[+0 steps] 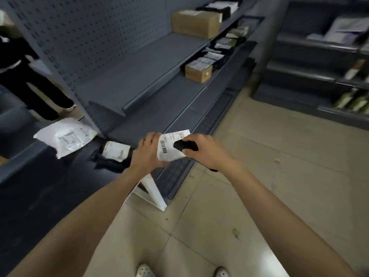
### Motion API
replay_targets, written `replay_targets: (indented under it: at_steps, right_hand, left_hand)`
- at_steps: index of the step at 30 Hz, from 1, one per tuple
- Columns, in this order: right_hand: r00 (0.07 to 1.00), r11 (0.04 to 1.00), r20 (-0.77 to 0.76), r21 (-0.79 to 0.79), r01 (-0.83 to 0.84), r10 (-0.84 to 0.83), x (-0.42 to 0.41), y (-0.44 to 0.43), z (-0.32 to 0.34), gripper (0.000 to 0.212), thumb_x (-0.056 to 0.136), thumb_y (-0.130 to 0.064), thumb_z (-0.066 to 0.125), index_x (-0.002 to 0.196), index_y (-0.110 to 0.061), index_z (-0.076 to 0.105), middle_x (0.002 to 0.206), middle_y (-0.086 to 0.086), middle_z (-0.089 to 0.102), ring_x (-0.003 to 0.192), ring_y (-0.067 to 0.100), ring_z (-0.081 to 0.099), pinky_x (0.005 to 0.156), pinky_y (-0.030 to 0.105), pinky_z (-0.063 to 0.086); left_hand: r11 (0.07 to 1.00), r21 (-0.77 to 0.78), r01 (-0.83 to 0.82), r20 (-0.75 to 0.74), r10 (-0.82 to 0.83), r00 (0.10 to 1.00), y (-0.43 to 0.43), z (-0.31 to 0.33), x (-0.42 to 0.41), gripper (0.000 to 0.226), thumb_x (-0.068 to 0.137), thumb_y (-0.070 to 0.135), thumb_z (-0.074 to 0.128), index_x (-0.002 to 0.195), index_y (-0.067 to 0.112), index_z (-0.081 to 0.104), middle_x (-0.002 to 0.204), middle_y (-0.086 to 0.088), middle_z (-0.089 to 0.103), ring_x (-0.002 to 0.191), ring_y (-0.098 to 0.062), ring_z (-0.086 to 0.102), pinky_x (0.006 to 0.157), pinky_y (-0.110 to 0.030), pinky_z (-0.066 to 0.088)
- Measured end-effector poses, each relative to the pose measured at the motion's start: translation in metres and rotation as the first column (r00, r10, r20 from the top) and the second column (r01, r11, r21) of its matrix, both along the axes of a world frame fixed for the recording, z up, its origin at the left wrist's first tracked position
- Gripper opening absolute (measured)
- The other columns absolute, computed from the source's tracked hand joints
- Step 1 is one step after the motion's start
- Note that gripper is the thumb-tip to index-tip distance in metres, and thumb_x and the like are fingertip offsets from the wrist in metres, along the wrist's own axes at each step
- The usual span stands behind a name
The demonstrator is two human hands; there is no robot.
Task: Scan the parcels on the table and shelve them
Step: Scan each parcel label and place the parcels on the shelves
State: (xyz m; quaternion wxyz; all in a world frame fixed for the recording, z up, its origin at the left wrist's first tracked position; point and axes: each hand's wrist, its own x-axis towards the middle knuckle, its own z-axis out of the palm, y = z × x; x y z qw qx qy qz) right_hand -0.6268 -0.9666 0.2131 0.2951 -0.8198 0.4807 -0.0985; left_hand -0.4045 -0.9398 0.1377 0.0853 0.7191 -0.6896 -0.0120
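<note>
The parcel (169, 148) is between your two hands, in front of you and before the low part of the shelves (139, 62), with its white label and the barcode turned up to you. Your left hand (147, 149) holds it at the left edge: the fingers are curled around the border and the back of the hand faces the camera. Your right hand (205, 151) is just at the right of the label and its fingers are closed around a black scanner (184, 146), whose front end lies over the right part of the label; if it touches the paper, I cannot tell. Both your arms are stretched forward and come together at the parcel, the wrists near to each other. At your left is the dark table (50, 186), and on it lie a white bag parcel (63, 136) and, just beside your left hand, a black parcel (115, 151) with a white label. Further away on the shelves stand a large cardboard box (196, 23) and a small cardboard box (198, 71). Another person (30, 76) in dark clothes stands at the far left, and your white shoes (144, 270) are on the tiled floor (259, 156)
</note>
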Motion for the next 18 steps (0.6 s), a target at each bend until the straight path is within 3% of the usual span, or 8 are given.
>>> replay_targets:
  at_steps: [2,4,9,14,18]
  right_hand:
    - [0.996,0.995,0.008,-0.024,0.092,-0.092,-0.052,-0.015,0.009,0.048,0.088,-0.045,0.057,0.134,-0.031,0.058,0.125,-0.002,0.065,0.110,0.026,0.061,0.091,0.046,0.051]
    - [0.984,0.982,0.009,-0.066,0.176,-0.176,-0.100,-0.032,0.016,0.042,0.092,-0.038,0.059,0.132,-0.029,0.060,0.122,-0.003,0.065,0.107,0.025,0.060,0.089,0.043,0.050]
    - [0.940,0.935,0.007,-0.102,0.340,-0.341,-0.179,-0.078,0.020,0.043,0.089,-0.044,0.056,0.132,-0.035,0.058,0.118,-0.003,0.066,0.104,0.026,0.061,0.088,0.044,0.050]
    - [0.927,0.921,0.016,-0.106,0.375,-0.375,-0.201,-0.149,0.023,0.042,0.092,-0.042,0.058,0.133,-0.033,0.058,0.123,-0.004,0.065,0.108,0.026,0.060,0.090,0.043,0.047]
    - [0.941,0.927,0.026,-0.166,0.337,-0.338,-0.188,-0.241,0.048,0.038,0.093,-0.041,0.058,0.130,-0.032,0.060,0.121,-0.003,0.064,0.108,0.026,0.060,0.084,0.039,0.045]
  left_hand:
    - [0.998,-0.019,0.061,-0.007,-0.061,0.998,-0.038,0.012,-0.050,0.105,0.051,0.048,0.089,0.140,0.019,0.040,0.135,-0.001,0.041,0.114,-0.031,0.049,0.072,-0.046,0.053]
    - [0.991,-0.020,0.131,-0.039,-0.132,0.991,-0.077,0.021,-0.097,0.103,0.056,0.046,0.086,0.141,0.023,0.034,0.138,0.002,0.036,0.121,-0.028,0.044,0.077,-0.046,0.053]
    - [0.962,-0.019,0.273,-0.021,-0.273,0.962,-0.156,0.034,-0.181,0.103,0.055,0.043,0.086,0.140,0.022,0.033,0.139,0.001,0.035,0.123,-0.028,0.042,0.078,-0.049,0.054]
    - [0.931,-0.072,0.357,0.007,-0.357,0.934,-0.241,0.047,-0.207,0.103,0.055,0.039,0.089,0.141,0.017,0.036,0.139,-0.002,0.037,0.130,-0.025,0.034,0.079,-0.049,0.054]
    - [0.935,-0.174,0.309,0.031,-0.309,0.951,-0.333,0.086,-0.189,0.107,0.054,0.043,0.090,0.143,0.017,0.036,0.140,-0.001,0.039,0.131,-0.024,0.034,0.080,-0.049,0.052]
